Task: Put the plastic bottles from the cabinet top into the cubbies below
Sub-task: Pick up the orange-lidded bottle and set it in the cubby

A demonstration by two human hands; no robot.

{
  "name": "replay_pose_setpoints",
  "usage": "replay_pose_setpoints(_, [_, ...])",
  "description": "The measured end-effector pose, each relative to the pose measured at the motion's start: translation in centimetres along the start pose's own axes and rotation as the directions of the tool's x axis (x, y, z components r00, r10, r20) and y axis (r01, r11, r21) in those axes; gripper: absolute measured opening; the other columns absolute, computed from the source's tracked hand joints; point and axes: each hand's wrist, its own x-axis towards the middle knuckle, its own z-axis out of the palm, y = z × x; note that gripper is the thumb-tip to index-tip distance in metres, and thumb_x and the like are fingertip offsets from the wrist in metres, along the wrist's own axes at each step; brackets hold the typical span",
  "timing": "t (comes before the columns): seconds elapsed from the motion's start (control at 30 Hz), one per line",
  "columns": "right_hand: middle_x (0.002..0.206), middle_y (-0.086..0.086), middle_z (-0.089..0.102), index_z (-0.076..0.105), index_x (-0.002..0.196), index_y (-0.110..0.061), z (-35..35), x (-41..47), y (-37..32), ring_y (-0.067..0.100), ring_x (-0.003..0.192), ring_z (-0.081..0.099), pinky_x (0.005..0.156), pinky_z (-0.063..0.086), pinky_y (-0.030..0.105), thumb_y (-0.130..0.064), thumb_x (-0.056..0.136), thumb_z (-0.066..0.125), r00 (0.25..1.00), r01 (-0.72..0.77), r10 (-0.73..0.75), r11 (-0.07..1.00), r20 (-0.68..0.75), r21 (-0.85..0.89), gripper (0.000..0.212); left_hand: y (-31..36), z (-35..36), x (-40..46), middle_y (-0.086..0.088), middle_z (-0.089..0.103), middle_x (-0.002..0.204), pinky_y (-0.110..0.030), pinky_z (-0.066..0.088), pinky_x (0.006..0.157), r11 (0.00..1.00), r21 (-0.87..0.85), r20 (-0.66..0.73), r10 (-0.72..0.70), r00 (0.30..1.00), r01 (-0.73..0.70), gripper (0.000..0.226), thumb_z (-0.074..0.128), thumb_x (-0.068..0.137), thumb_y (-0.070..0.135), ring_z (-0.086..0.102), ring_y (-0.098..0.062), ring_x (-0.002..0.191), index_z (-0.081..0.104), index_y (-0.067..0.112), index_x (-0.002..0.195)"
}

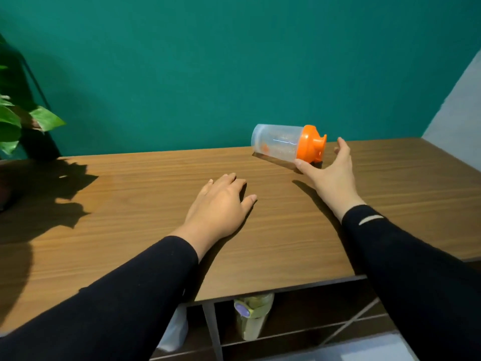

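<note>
Far off to the left of your grips you see a leafy green plant against the teal wall, its shadow falling nearby.

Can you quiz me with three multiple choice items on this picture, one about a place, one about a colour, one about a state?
1. Where is the left hand?
A. flat on the cabinet top
B. inside a cubby
C. on the plant

2. What colour is the lid of the shaker bottle?
A. purple
B. orange
C. black

3. How does that bottle sit?
A. upright
B. hanging from the wall
C. lying on its side

Answers:
1 A, palm down on the wood.
2 B, the cap by the right hand is orange.
3 C, its clear body lies sideways, base to the left, the thumb touching it near the lid.
</note>
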Motion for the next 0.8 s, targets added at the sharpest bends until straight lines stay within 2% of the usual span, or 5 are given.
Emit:
replay_pose_setpoints(0.3, [0.134,0.003,0.049,0.036,0.136,-0.030,2.6,5.2,1.0,0.024,0.117,0.055,0.094,0.055,0.048,-0.061,0.058,0.081,0.997,0.069,-0.071,0.996,0.036,0.057,0.095,0.0,0.4,0.5,-0.002,0.033,0.165,-0.041,0.014,0.128,1.000,0.004,-0.023,0.007,1.000,-0.007,0.066,0.040,0.100,0.058,0.023,-0.020,0.154,0.035,0.021,0.155])
replay_pose_setpoints(0.43, [0.131,0.003,0.051,0.041,0.131,-0.028,1.0,1.5,0.2,0.017,0.114,0.056,0.095,0.053,0.043,-0.045,0.066,0.085,0.991,0.132,-0.128,0.972,-0.031,0.193,0.081,-0.3,-0.8,-0.4,0.001,0.041,0.160,-0.047,0.032,0.123,0.913,-0.407,-0.099,-0.060,0.993,0.015,0.078,0.053,0.095,0.056,0.039,-0.020,0.147,0.020,0.027,0.159])
replay_pose_setpoints(0.57, [0.130,-0.013,0.051,0.041,0.131,-0.039,-4.4,-6.5,-2.3,0.001,0.109,0.057,0.086,0.053,0.022,-0.028,0.068,0.089,0.933,0.248,-0.302,0.934,0.197,0.256,0.079,-0.4,-5.4,-2.8,0.005,0.057,0.144,-0.043,0.040,0.118,0.777,-0.613,-0.318,-0.078,0.945,-0.142,0.057,0.056,0.099,0.041,0.053,-0.007,0.131,0.042,0.021,0.151])
replay_pose_setpoints(0.7, [0.135,-0.028,0.043,0.040,0.129,-0.052,-10.5,-13.4,-6.1,-0.003,0.127,0.047,0.096,0.045,0.010,-0.037,0.057,0.089,0.767,0.459,-0.514,0.858,0.384,0.233,0.088,3.2,-10.9,-7.3,0.018,0.064,0.134,-0.036,0.049,0.112,0.795,-0.583,0.228,0.362,0.904,-0.171,0.076,0.074,0.077,0.055,0.061,0.004,0.120,0.048,0.034,0.146])
replay_pose_setpoints(0.8, [0.149,-0.013,0.041,0.036,0.141,-0.050,-14.5,-17.2,-6.5,0.015,0.141,0.040,0.111,0.040,0.032,-0.028,0.055,0.088,0.702,0.525,-0.560,0.824,0.440,0.210,0.103,6.1,-10.3,-11.6,0.019,0.067,0.130,-0.029,0.052,0.104,0.771,-0.623,0.374,0.441,0.816,-0.131,0.077,0.083,0.070,0.047,0.064,0.003,0.118,0.050,0.040,0.139])
